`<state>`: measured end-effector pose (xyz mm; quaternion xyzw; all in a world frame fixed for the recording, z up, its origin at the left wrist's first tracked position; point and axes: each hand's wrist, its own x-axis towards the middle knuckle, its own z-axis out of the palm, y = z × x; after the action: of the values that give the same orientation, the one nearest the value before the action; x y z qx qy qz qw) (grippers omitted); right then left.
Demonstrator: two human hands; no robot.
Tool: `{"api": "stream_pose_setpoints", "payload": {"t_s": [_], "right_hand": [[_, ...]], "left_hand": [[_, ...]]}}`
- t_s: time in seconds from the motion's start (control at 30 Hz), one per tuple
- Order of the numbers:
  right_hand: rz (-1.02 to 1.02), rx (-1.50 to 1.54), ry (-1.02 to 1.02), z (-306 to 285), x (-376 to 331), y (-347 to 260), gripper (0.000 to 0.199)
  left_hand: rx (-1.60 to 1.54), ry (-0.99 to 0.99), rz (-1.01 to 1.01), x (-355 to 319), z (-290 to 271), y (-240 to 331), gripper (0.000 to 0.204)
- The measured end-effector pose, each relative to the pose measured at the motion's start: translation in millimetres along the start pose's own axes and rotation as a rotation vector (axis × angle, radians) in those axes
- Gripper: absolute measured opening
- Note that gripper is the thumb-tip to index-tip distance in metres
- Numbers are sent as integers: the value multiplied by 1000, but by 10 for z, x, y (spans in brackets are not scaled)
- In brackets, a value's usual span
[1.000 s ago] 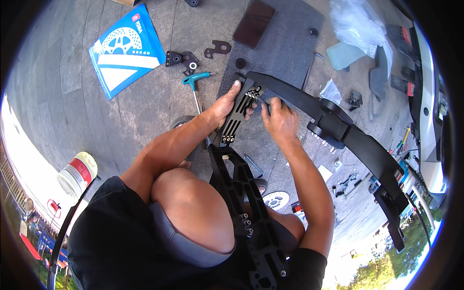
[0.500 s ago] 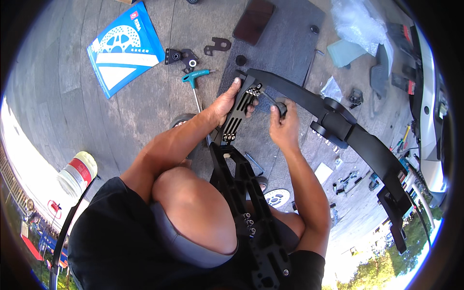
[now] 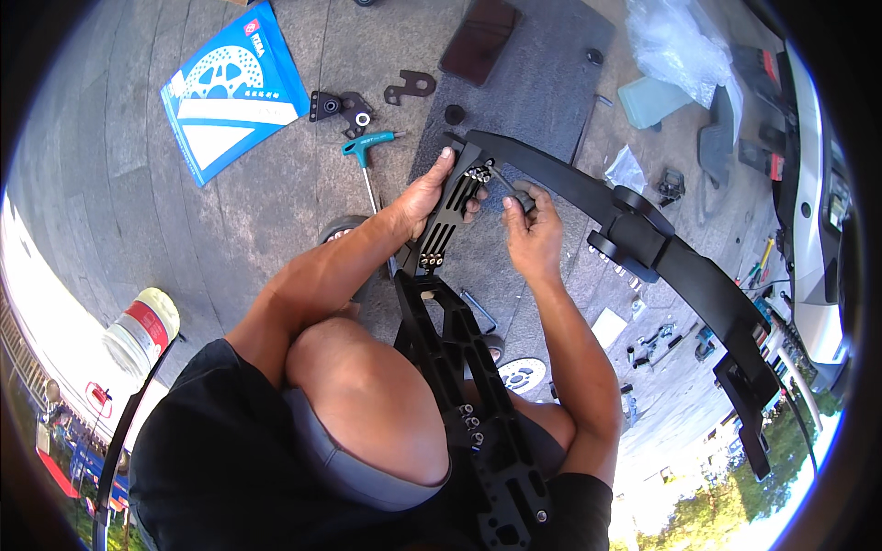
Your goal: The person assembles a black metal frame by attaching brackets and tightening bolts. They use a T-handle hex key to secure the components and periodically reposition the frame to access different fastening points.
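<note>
My left hand (image 3: pixel 423 200) is wrapped round a black slotted metal bracket (image 3: pixel 445 220), thumb along its upper left edge. Silver bolts (image 3: pixel 479 172) sit in clusters at both ends of this bracket. In my right hand (image 3: pixel 535 241) is a driver with a dark round handle (image 3: pixel 523 201), pinched in the fingers. Its thin shaft points up and left to the bolts at the bracket's far end; whether the tip sits in a bolt head I cannot tell. A long black frame (image 3: pixel 459 340) runs from the bracket down between my legs.
A curved black arm (image 3: pixel 551 173) stretches from the bracket to the right. On the ground lie a teal T-handle wrench (image 3: pixel 367 144), black metal brackets (image 3: pixel 342 112), a blue packet (image 3: pixel 237 96), a dark mat (image 3: pixel 514 101), a phone-like slab (image 3: pixel 480 41), and a brake disc (image 3: pixel 522 375).
My right hand and the driver have shifted slightly left and up, closer to the bracket. My left hand keeps its hold. The whole view has slid a little.
</note>
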<state>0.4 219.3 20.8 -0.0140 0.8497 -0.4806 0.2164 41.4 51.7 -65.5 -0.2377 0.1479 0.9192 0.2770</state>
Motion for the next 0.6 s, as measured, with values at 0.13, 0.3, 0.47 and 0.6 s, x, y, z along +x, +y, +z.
{"api": "stream_pose_setpoints", "payload": {"t_s": [0.13, 0.3, 0.47, 0.6], "right_hand": [[48, 156, 22, 14, 3, -61, 26], [26, 115, 33, 52, 14, -32, 24], [34, -73, 64, 98, 50, 32, 24], [343, 454, 51, 132, 34, -36, 25]], "left_hand": [[-7, 11, -3, 1, -2, -3, 74], [-27, 6, -14, 9, -13, -6, 74], [-25, 9, -11, 9, -19, -14, 75], [13, 41, -5, 4, -24, -8, 75]]}}
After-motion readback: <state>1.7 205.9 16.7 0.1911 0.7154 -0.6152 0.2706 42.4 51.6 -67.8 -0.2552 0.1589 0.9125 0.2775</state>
